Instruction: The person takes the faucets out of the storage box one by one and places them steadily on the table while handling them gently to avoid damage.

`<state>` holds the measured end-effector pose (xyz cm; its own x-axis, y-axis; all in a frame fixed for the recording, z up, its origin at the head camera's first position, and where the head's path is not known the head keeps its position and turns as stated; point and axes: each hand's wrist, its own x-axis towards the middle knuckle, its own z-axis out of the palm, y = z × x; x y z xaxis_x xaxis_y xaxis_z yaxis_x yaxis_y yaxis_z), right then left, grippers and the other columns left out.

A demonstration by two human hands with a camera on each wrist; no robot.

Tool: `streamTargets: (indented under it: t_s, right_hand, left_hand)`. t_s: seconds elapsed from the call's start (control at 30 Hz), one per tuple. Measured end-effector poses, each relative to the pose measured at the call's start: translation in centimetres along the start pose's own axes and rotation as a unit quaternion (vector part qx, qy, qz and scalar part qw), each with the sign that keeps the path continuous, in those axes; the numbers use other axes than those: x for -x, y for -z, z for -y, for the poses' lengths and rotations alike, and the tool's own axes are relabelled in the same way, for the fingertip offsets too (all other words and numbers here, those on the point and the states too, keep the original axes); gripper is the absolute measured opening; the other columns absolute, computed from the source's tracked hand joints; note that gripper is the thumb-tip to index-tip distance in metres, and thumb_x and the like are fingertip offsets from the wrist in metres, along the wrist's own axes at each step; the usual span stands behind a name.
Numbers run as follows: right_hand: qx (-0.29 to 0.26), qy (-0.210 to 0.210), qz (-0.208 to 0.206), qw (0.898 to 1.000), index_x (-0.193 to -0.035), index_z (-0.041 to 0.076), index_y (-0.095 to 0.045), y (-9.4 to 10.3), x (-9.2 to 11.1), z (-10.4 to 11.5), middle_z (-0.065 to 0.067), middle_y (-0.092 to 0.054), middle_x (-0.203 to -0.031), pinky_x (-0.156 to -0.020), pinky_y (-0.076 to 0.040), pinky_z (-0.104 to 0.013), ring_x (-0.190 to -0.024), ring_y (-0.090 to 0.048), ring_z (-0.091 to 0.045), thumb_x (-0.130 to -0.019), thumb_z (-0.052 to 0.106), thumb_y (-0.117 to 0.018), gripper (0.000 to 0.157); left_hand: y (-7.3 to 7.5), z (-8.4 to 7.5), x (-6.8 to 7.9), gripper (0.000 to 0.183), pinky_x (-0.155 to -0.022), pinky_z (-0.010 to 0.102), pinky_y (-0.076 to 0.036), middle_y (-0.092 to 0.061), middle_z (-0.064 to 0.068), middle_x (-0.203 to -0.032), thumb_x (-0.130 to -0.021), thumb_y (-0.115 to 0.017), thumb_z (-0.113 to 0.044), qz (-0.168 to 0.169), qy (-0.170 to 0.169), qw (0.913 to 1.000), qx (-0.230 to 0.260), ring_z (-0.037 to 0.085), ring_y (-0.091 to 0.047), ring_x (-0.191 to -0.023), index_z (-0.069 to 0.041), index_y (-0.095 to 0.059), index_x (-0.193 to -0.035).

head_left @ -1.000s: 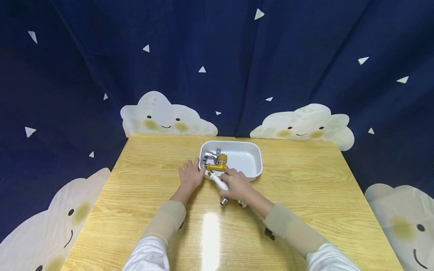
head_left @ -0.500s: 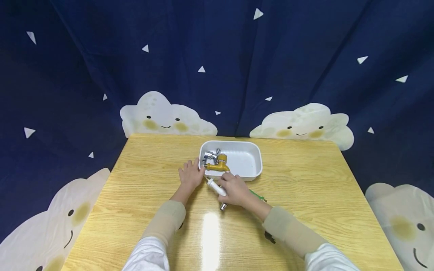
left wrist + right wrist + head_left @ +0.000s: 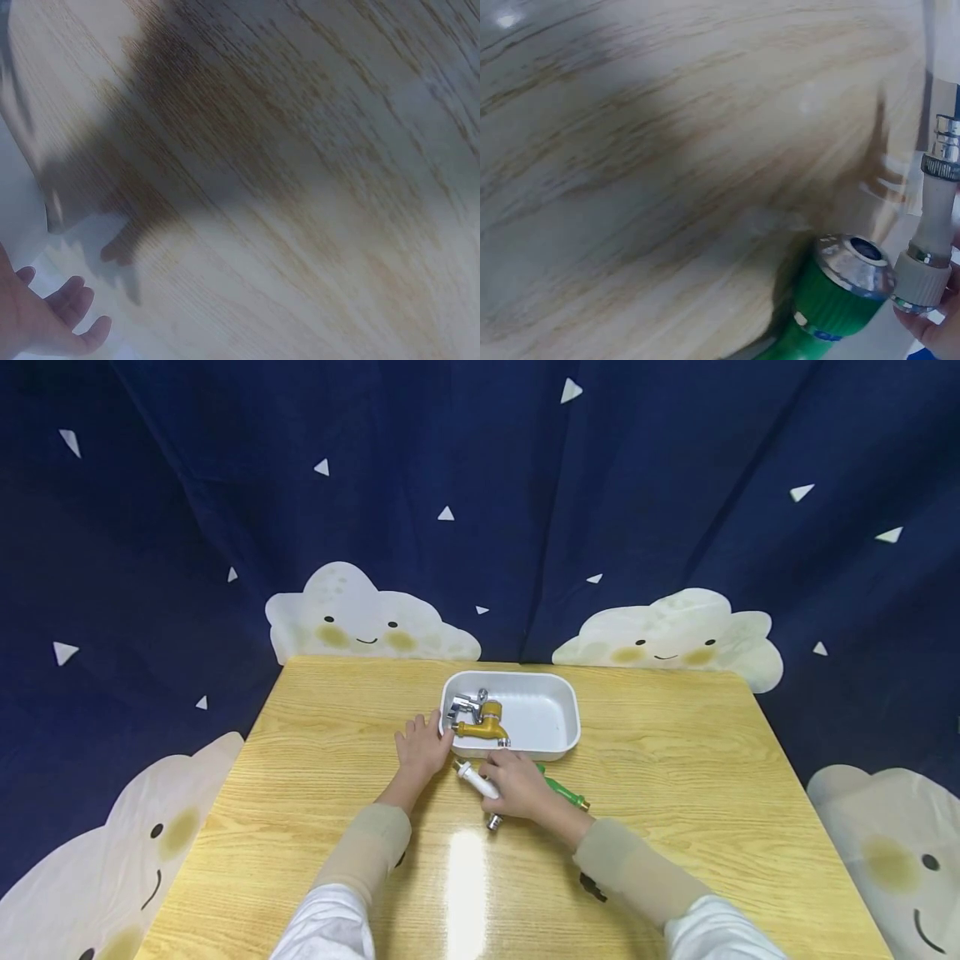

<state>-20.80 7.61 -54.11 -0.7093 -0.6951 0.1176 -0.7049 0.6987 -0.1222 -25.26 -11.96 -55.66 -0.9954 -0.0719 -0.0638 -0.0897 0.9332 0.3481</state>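
Observation:
My right hand (image 3: 517,783) grips a white faucet (image 3: 478,780) just in front of the tray, its brass threaded end pointing up-left. A chrome spout end pokes out below the fingers, and the palm hides the middle. In the right wrist view the white faucet (image 3: 934,210) stands at the right edge, with fingertips at its ribbed collar. Beside that hand a green faucet (image 3: 567,793) lies on the table, partly hidden by the hand. My left hand (image 3: 422,746) rests with spread fingers at the left end of the white tray (image 3: 566,747), holding nothing.
Inside the tray, at its left, are a yellow faucet (image 3: 480,727) and a chrome faucet (image 3: 467,706). Wooden table (image 3: 337,710) surrounds the tray. A dark blue curtain (image 3: 525,485) with clouds hangs behind the far edge.
The right hand has brought the white faucet slightly down and left, away from the tray rim. The green faucet has come into view at its right. The left hand stays put.

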Motion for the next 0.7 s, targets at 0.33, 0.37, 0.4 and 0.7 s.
streamTargets:
  t_s: [0.33, 0.37, 0.4, 0.7]
  right_hand:
    - [-0.010, -0.009, 0.010, 1.000, -0.103, 0.015, -0.066, -1.5, -0.4, -0.2, -0.005, -0.057, -0.111, -0.093, -0.038, -0.041, -0.105, -0.050, -0.021, -0.069, 0.040, -0.063, 0.043]
    - [-0.011, -0.012, 0.012, 1.000, -0.103, 0.015, -0.066, -1.7, -0.4, -0.2, -0.005, -0.056, -0.110, -0.093, -0.038, -0.041, -0.104, -0.050, -0.021, -0.069, 0.041, -0.063, 0.043]
    - [-0.011, -0.014, 0.014, 1.000, -0.104, 0.015, -0.066, -1.8, -0.5, -0.2, -0.005, -0.056, -0.109, -0.093, -0.038, -0.041, -0.103, -0.050, -0.021, -0.069, 0.041, -0.064, 0.043]
    - [-0.005, -0.030, 0.031, 0.999, -0.107, 0.016, -0.065, -2.5, -0.8, 0.0, -0.007, -0.056, -0.115, -0.094, -0.038, -0.041, -0.106, -0.050, -0.022, -0.070, 0.043, -0.063, 0.046]
  left_hand:
    - [0.0, 0.0, -0.1, 0.056, -0.093, 0.054, -0.029, -0.044, 0.018, -0.126, -0.089, -0.031, -0.043, -0.001, 0.004, 1.0000, -0.005, 0.034, -0.040, -0.113, -0.019, -0.035, -0.140]
    - [0.0, 0.0, -0.1, 0.056, -0.092, 0.054, -0.029, -0.044, 0.018, -0.126, -0.089, -0.031, -0.043, -0.001, 0.005, 1.0000, -0.005, 0.034, -0.040, -0.113, -0.019, -0.035, -0.139]
    - [0.0, 0.0, -0.1, 0.056, -0.092, 0.054, -0.029, -0.044, 0.018, -0.126, -0.089, -0.031, -0.043, -0.001, 0.005, 1.0000, -0.005, 0.033, -0.040, -0.112, -0.019, -0.035, -0.139]
    - [-0.1, 0.0, -0.2, 0.055, -0.091, 0.053, -0.030, -0.044, 0.017, -0.125, -0.090, -0.029, -0.043, 0.001, 0.004, 0.9999, -0.009, 0.033, -0.041, -0.110, -0.019, -0.035, -0.139]
